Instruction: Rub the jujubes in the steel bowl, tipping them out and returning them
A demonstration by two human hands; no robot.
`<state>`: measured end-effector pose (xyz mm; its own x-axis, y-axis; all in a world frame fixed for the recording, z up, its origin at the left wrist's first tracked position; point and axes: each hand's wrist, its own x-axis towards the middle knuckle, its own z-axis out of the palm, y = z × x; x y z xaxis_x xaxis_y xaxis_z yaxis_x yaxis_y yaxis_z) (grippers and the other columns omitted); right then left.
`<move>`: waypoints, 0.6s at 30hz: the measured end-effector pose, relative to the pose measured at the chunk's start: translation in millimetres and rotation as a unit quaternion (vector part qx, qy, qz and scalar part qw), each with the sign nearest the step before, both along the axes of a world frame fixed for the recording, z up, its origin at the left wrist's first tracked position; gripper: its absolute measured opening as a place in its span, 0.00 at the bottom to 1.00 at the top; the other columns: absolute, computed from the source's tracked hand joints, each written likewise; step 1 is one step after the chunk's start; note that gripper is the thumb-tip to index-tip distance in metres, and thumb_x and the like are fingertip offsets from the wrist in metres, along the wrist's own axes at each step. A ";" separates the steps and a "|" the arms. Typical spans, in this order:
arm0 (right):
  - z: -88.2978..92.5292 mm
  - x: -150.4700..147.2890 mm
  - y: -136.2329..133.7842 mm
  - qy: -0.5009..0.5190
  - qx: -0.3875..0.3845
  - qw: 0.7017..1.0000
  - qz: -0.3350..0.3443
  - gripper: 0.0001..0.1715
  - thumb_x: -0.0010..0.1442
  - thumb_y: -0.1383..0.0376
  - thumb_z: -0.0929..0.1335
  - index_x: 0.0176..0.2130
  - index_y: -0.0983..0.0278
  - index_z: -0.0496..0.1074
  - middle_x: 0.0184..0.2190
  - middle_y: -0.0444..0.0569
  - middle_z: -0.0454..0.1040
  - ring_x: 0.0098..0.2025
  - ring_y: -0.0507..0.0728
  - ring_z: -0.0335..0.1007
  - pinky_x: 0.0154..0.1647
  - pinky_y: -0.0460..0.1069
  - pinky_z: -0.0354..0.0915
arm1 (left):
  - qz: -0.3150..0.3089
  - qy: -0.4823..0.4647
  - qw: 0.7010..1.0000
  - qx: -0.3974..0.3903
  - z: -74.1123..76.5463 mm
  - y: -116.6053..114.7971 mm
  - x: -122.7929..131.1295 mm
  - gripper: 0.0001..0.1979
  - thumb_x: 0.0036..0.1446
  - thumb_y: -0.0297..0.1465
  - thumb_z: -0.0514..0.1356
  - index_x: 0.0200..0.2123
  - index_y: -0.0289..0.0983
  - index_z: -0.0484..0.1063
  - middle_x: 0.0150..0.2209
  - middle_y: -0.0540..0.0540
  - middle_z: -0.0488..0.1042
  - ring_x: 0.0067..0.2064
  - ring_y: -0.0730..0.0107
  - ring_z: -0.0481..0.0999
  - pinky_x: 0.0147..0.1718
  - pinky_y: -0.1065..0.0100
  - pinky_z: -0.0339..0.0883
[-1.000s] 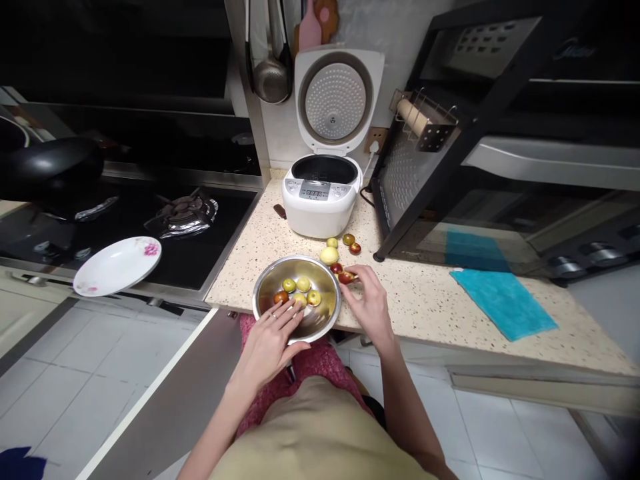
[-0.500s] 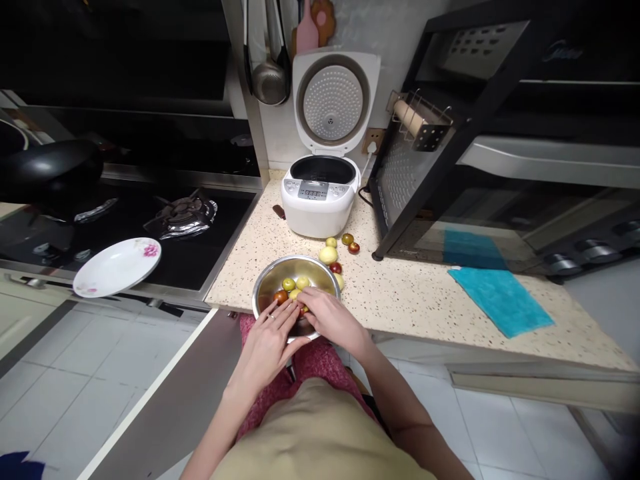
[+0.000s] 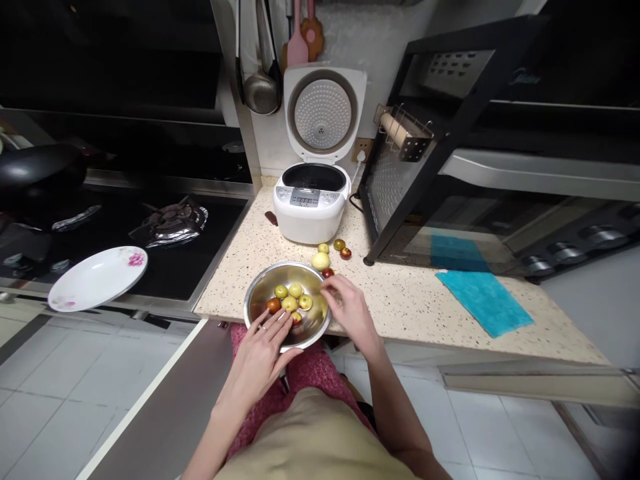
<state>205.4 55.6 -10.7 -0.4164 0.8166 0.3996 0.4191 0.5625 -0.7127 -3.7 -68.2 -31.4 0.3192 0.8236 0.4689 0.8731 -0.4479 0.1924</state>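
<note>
A stainless steel bowl (image 3: 253, 293) sits at the counter's front edge with several green and reddish-brown jujubes (image 3: 289, 304) inside. My left hand (image 3: 265, 343) reaches over its near left side, fingers stretched out and lying against the lower fruit. At the right rim, my right hand (image 3: 350, 313) has its fingers curled with thumb and fingertips close together. Whatever they may hold is hidden. Just beyond those fingers are a dark red jujube (image 3: 327, 273) and a larger pale green one (image 3: 321, 261) on the counter.
Behind the bowl stands a white rice cooker (image 3: 310, 223), lid up. More jujubes (image 3: 343, 249) lie near its right front. An oven (image 3: 480, 220) on the right has a blue cloth (image 3: 493, 307) before it. A floral plate (image 3: 95, 280) rests by the stove (image 3: 175, 220) at left.
My right hand has left the inside of the bowl and moved right to its rim, uncovering the jujubes. My left hand stays over the near left side. The whole view has shifted slightly.
</note>
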 end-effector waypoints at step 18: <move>-22.5 27.9 41.4 -0.124 0.044 0.990 -0.053 0.18 0.71 0.73 0.60 0.47 0.61 0.77 0.46 0.53 0.75 0.51 0.62 0.71 0.53 0.56 0.69 | -0.001 0.029 1.000 -0.012 7.7 -7.9 -4.3 0.27 0.73 0.42 0.55 0.69 0.36 0.64 0.63 0.40 0.75 0.64 0.55 0.76 0.64 0.48 0.67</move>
